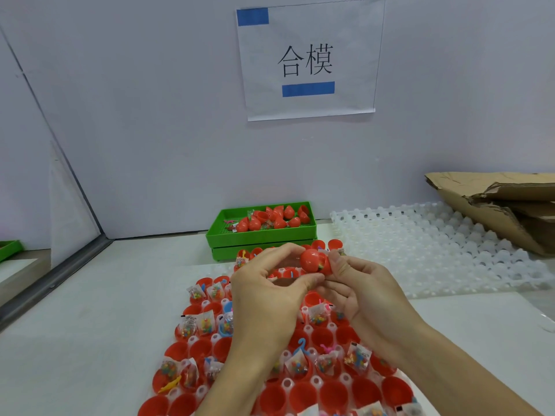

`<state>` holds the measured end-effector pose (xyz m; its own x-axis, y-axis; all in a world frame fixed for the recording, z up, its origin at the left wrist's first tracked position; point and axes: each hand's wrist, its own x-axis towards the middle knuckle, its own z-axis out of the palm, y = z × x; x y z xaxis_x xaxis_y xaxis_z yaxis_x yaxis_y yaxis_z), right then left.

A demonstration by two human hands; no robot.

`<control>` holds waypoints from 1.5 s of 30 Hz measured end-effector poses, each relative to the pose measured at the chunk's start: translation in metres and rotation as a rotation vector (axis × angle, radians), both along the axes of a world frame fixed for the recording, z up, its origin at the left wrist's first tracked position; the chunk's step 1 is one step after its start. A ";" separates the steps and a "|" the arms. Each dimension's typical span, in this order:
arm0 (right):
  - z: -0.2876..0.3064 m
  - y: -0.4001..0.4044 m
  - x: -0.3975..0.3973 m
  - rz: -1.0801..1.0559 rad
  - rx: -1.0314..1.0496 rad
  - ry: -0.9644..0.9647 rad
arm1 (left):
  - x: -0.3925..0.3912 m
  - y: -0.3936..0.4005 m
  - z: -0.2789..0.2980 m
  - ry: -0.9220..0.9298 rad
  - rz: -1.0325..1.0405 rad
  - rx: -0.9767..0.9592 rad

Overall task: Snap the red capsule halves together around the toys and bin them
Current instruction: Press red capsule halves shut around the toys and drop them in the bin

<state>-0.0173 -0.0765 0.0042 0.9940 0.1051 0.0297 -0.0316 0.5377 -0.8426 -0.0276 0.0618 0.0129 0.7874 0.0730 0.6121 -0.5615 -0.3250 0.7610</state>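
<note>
Head view: left hand [264, 292] and right hand [357, 291] pinch a red capsule [313, 261] above the crowded tray [288, 382].

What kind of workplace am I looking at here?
Most likely a hand-assembly station in a toy packing workshop. A printed sign is taped to the partition wall, a tray of red capsule halves loaded with bagged toys fills the bench, and a green bin behind holds closed capsules. Both hands hold a red capsule.

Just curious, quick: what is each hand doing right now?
Left hand: pinching the red capsule.
Right hand: gripping the same capsule.
</note>
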 end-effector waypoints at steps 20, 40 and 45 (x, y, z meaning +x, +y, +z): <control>0.000 -0.004 0.002 -0.057 0.056 0.040 | 0.007 0.007 -0.004 0.207 -0.139 -0.140; 0.003 -0.009 0.004 -0.109 -0.142 -0.126 | 0.005 0.007 -0.004 0.124 -0.197 -0.023; 0.004 -0.008 0.002 -0.128 -0.169 -0.159 | 0.005 0.005 -0.004 0.083 -0.136 -0.008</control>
<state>-0.0151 -0.0845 0.0078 0.9837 -0.0040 0.1798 0.1678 0.3797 -0.9098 -0.0223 0.0663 0.0092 0.8385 -0.0333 0.5439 -0.5346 -0.2438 0.8092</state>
